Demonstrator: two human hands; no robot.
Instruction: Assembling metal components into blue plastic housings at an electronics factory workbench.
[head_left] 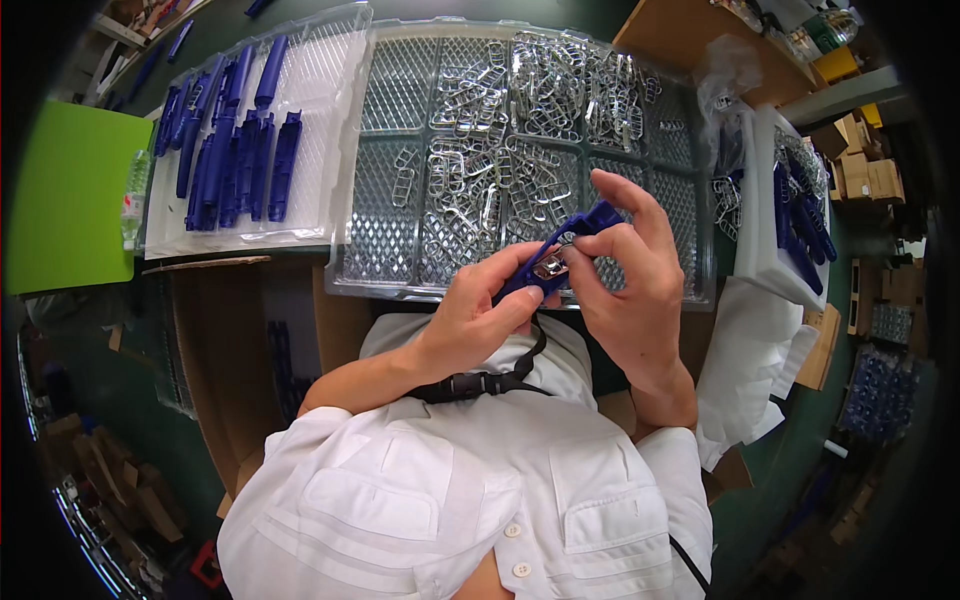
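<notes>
In front of my chest, my left hand (472, 312) is closed round the lower end of a long, dark blue plastic housing (598, 217), which is tilted up to the right. A shiny metal buckle-like clip (550, 264) sits in the housing's open channel. The thumb and index finger of my right hand (637, 290) pinch at the upper end of this clip, while another finger is raised. Just beyond both hands, loose wire-like metal clips (465, 185) lie heaped in a clear compartment tray (392, 88).
A clear tray (325, 110) at left carries several blue housings (240, 165). Beside it are a green board (70, 200) and a plastic bottle (133, 205). At right, a white foam box (757, 240) holds blue parts (800, 215). An open cardboard box (222, 350) stands below left.
</notes>
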